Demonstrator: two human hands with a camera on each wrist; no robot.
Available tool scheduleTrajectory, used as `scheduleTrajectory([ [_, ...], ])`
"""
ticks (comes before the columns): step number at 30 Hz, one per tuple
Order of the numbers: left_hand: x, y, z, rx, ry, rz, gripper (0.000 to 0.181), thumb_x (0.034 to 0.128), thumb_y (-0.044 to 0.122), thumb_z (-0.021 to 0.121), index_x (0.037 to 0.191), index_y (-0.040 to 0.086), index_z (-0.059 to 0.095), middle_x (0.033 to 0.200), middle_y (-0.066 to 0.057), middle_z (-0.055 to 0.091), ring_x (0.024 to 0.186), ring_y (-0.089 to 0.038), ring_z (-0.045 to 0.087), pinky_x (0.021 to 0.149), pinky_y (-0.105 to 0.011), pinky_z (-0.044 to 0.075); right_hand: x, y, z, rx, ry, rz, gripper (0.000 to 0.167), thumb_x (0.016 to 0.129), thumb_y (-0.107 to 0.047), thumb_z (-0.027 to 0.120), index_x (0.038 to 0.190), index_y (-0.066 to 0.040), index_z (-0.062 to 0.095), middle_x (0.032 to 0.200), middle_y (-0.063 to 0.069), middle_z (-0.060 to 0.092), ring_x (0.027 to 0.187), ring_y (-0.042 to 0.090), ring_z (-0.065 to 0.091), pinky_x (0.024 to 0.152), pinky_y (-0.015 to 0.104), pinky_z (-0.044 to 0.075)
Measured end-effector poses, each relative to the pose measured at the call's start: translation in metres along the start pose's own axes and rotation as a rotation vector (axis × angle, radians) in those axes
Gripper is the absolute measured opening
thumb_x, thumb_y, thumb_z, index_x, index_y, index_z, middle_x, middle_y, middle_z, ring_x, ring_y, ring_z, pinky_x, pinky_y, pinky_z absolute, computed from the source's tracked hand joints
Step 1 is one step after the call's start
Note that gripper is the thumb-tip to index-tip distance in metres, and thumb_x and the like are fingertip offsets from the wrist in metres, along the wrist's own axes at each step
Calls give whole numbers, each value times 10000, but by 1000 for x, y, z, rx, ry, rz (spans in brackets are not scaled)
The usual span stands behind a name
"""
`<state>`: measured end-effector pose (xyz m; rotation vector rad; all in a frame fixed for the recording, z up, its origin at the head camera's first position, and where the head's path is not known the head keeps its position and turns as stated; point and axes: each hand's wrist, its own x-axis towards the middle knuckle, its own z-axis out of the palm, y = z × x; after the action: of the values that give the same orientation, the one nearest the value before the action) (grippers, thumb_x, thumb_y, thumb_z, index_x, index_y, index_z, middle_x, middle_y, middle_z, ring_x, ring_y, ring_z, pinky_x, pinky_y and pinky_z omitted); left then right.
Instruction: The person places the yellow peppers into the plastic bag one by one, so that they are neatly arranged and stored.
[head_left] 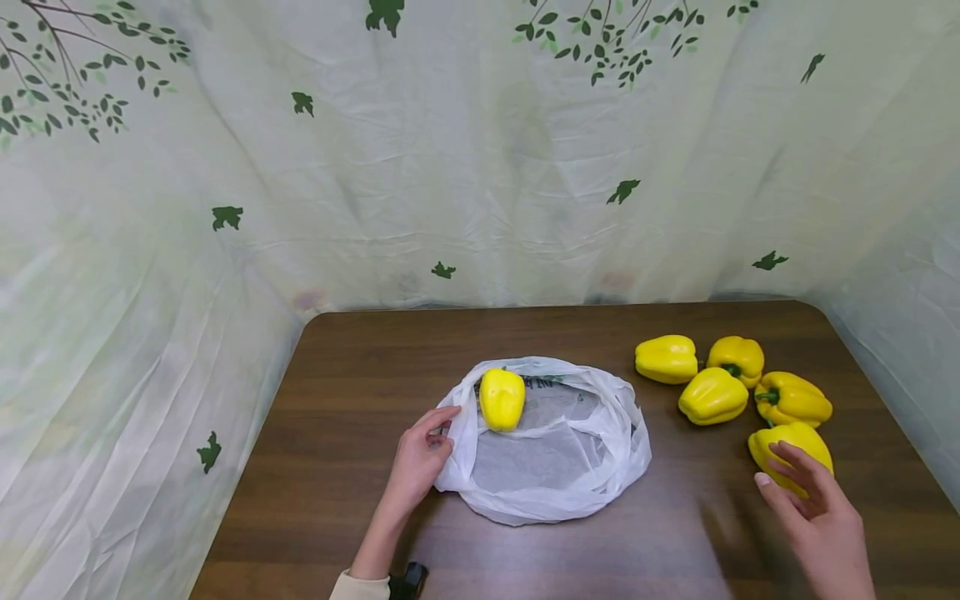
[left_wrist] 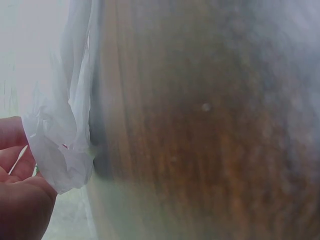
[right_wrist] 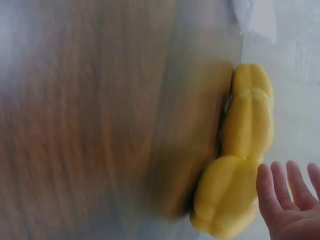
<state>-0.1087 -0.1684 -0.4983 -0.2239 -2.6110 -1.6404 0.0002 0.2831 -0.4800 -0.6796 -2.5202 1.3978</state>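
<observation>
White plastic bag (head_left: 551, 508), mouth spread on the desk (head_left: 360, 358); I see the left hand (head_left: 420, 457) pinching its left rim, presumably steadying it. One yellow pepper (head_left: 502, 402) sits inside, toward that rim. Right of the bag, five peppers (head_left: 712, 396) cluster; the right hand (head_left: 823, 521), fingers parted and holding nothing, arches around the foremost, matching its bulk, I'd judge.

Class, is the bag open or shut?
The bag is open: its mouth is spread wide, with a pepper visible within it.

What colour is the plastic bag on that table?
White, with some dark printing; the bag shows best in the head view.
</observation>
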Motion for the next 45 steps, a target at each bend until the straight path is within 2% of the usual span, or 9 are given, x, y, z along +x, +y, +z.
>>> scheduleTrajectory([
  [9, 4, -17, 2, 2, 11, -4, 445, 827, -129, 606, 1212, 75, 695, 1217, -41, 650, 964, -217, 619, 855, -349, 540, 8, 2, -8, 29, 138, -35, 531, 915, -166, 700, 1415, -152, 524, 1306, -89, 549, 1041, -82, 486, 744, 24, 406],
  [13, 4, -17, 1, 5, 13, -13, 446, 825, -124, 604, 1211, 80, 696, 1210, -23, 652, 933, -204, 621, 857, -343, 537, 11, 3, -8, -75, 185, -35, 569, 912, -182, 705, 1438, -136, 495, 1390, 29, 527, 1153, 38, 489, 906, 74, 371],
  [15, 4, -17, 1, 4, 16, -7, 450, 823, -130, 604, 1211, 77, 696, 1209, -30, 653, 935, -209, 621, 855, -349, 537, 13, 4, -10, -143, 184, -39, 595, 920, -194, 695, 1461, -115, 461, 1419, 118, 499, 1212, 181, 487, 1020, 202, 366],
  [19, 3, -17, 1, 0, 19, 8, 460, 818, -144, 603, 1213, 72, 694, 1211, -52, 653, 954, -228, 619, 852, -376, 539, 20, 8, -18, -243, 133, -73, 648, 943, -227, 662, 1490, -33, 374, 1431, 278, 417, 1171, 459, 425, 990, 574, 357],
  [22, 3, -16, 1, 2, 19, 6, 461, 820, -153, 603, 1216, 65, 690, 1211, -65, 653, 965, -240, 621, 858, -401, 537, 27, 11, -24, -276, 83, -90, 694, 949, -269, 651, 1488, 22, 327, 1431, 346, 355, 1157, 516, 369, 925, 673, 319],
  [27, 2, -9, 3, -4, 21, -7, 448, 819, -189, 582, 1218, -6, 669, 1214, -143, 645, 980, -328, 620, 873, -491, 520, 39, 17, -29, -300, 16, -80, 760, 951, -353, 632, 1490, 53, 282, 1436, 378, 302, 1167, 538, 332, 905, 691, 302],
  [36, -5, 28, -6, -3, -2, -1, 407, 822, -196, 561, 1204, -83, 645, 1194, -225, 632, 988, -412, 603, 864, -534, 510, 55, 27, -28, -299, -94, 32, 903, 964, -495, 539, 1507, 105, 141, 1448, 424, 210, 1234, 586, 284, 980, 713, 275],
  [41, -5, 25, -5, -5, 5, 0, 411, 822, -198, 563, 1206, -77, 646, 1199, -223, 630, 989, -418, 601, 862, -542, 509, 62, 31, -29, -296, -126, 100, 925, 969, -544, 480, 1521, 87, 87, 1490, 406, 169, 1257, 588, 276, 985, 716, 270],
  [45, -2, 0, -1, -3, 14, -2, 430, 829, -170, 581, 1220, -11, 666, 1213, -149, 643, 995, -329, 617, 863, -474, 527, 67, 35, -30, -283, -129, 144, 919, 971, -555, 459, 1529, 68, 77, 1511, 389, 148, 1283, 590, 256, 1002, 711, 251],
])
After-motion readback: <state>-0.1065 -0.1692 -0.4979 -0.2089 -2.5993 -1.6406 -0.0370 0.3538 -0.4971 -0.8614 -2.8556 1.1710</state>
